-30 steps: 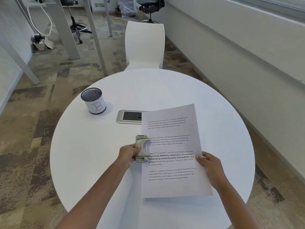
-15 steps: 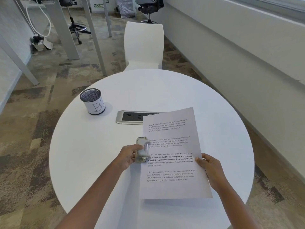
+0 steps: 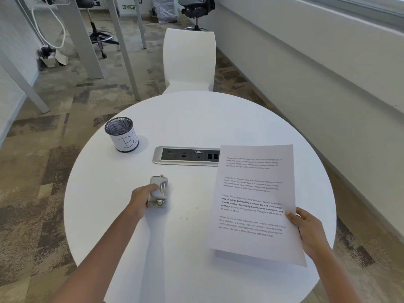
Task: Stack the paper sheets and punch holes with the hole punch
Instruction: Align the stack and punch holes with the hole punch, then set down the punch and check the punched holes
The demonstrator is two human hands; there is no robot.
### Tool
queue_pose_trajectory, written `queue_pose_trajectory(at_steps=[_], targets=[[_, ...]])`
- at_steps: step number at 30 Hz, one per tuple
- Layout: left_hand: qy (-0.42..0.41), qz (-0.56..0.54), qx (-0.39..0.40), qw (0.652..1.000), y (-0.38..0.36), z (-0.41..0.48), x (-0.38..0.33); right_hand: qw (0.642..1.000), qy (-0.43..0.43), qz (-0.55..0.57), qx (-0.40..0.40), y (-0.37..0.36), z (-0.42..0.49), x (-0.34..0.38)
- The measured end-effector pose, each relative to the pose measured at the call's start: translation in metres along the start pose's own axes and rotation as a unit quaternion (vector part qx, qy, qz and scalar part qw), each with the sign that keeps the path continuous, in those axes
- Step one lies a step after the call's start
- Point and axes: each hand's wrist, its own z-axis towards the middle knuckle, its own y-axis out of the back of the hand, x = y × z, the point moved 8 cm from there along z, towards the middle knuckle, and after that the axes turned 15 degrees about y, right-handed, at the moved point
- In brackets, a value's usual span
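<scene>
A grey metal hole punch [image 3: 159, 191] stands on the round white table [image 3: 196, 119], left of centre. My left hand [image 3: 142, 199] grips its left side. The stack of printed paper sheets [image 3: 253, 200] is off to the right, lifted slightly with its near edge above the table. My right hand [image 3: 306, 228] pinches the stack's right edge near the bottom. Punch and paper are apart, with a wide gap of bare table between them. A few tiny paper dots [image 3: 183, 218] lie on the table in that gap.
A mesh pen cup [image 3: 122, 134] labelled "B" stands at the table's far left. A silver power socket strip [image 3: 185, 155] is set into the table's middle; the paper covers its right end. A white chair [image 3: 189, 60] stands beyond the table. A wall ledge runs along the right.
The paper has come out of the punch and moved right with my right hand. My left hand has slid the punch left, away from the sheets.
</scene>
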Motion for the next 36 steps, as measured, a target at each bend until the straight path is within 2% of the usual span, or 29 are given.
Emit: queue_pose_trajectory(at_steps=[8,14,17,21,24,31,36], targets=[[-0.006,-0.001,-0.035,0.999,0.026,0.02,-0.006,1.0,-0.015,0.003,-0.016,0.01,-0.003,-0.009],[-0.007,0.029,-0.053,0.998,0.032,0.029,-0.006,1.0,-0.02,0.006,-0.019,0.007,-0.003,-0.012],[-0.033,0.062,-0.071,0.995,0.031,0.027,-0.009,1.0,-0.022,0.008,-0.02,0.006,-0.002,-0.012],[-0.076,0.211,-0.144,0.964,0.026,0.015,-0.016,1.0,-0.021,0.01,-0.019,0.004,-0.003,-0.012],[-0.093,0.278,-0.206,0.934,0.027,0.015,-0.019,0.999,-0.022,0.013,-0.02,0.003,-0.003,-0.012],[-0.111,0.348,-0.246,0.898,0.019,0.005,-0.022,0.999,-0.033,0.027,-0.021,0.004,-0.002,-0.017],[-0.126,0.367,-0.258,0.885,0.017,-0.001,-0.022,0.999,-0.035,0.032,-0.025,0.004,-0.003,-0.018]])
